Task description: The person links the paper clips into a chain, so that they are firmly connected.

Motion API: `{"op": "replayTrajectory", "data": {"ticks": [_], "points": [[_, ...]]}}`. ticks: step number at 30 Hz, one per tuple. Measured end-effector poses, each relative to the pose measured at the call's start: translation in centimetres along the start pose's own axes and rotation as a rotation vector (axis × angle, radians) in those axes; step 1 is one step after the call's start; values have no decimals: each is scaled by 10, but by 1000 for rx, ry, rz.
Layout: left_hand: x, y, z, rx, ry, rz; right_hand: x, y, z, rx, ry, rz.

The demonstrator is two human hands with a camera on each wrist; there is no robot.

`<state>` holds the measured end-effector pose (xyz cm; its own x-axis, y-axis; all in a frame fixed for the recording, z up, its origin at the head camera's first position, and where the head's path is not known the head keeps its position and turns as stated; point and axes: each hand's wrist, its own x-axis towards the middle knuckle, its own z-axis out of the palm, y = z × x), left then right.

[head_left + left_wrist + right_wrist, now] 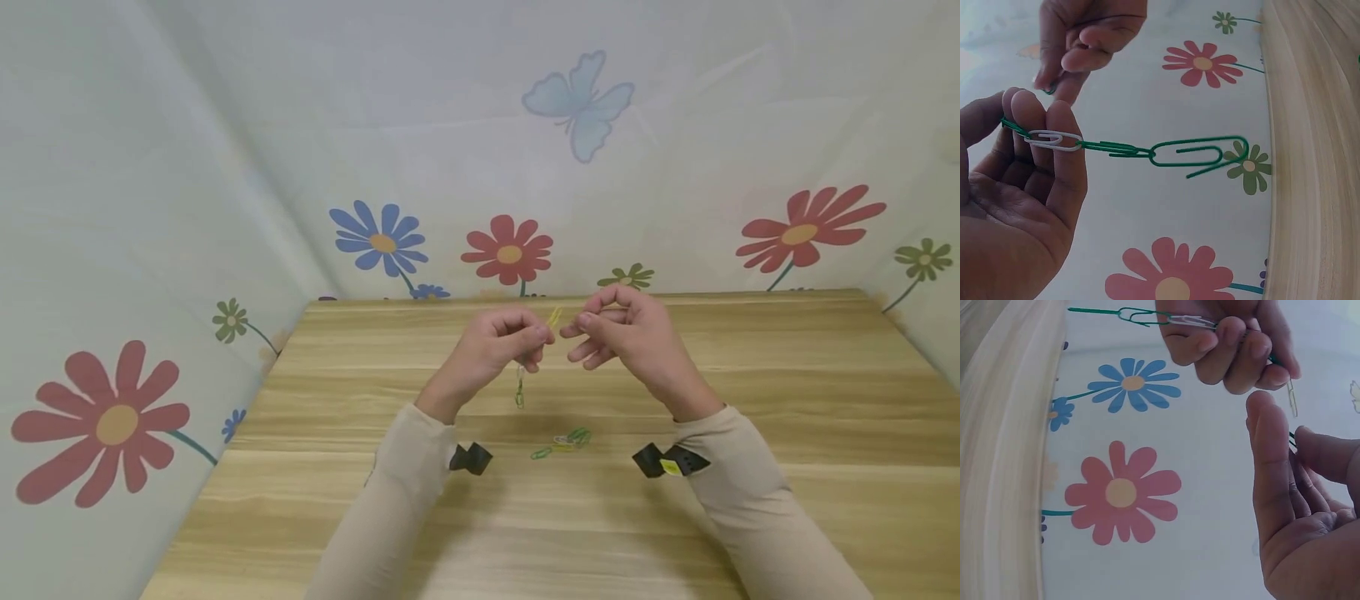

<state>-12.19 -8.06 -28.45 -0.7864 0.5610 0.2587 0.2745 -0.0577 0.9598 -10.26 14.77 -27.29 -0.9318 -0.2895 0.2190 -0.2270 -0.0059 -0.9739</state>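
Note:
In the head view my left hand [491,350] is raised above the table and pinches a chain of linked paper clips between thumb and fingers. A yellow paper clip [554,317] sticks up from that pinch. The lower chain hangs beneath the hand; in the left wrist view a white paper clip [1054,132] lies against the fingers, followed by green paper clips [1197,140]. My right hand [633,337], close by on the right, pinches a single green paper clip [1292,439] between thumb and forefinger, mostly hidden by the fingertips. A small gap separates the two hands.
A small pile of loose paper clips [577,437], green, white and yellow, lies on the wooden table [787,500] below the hands. One green paper clip [541,454] lies at its left. A flower-printed curtain [420,125] stands behind and to the left.

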Motion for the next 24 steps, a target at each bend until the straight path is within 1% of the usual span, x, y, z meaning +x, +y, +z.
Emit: {"op": "replayTrajectory", "data": {"ticks": [3, 11, 13, 18, 24], "points": [[0, 0, 1, 20, -3, 7, -1, -3, 1, -26, -9, -14], [-2, 1, 5, 139, -3, 33, -4, -6, 3, -145, 8, -27], [-2, 2, 6, 150, 7, 27, -5, -7, 2, -172, 8, -35], [-3, 3, 7, 158, 46, 8, -6, -8, 1, -198, 0, -64], [-2, 2, 6, 165, 48, 26, -7, -11, 2, -209, 7, -128]]}}
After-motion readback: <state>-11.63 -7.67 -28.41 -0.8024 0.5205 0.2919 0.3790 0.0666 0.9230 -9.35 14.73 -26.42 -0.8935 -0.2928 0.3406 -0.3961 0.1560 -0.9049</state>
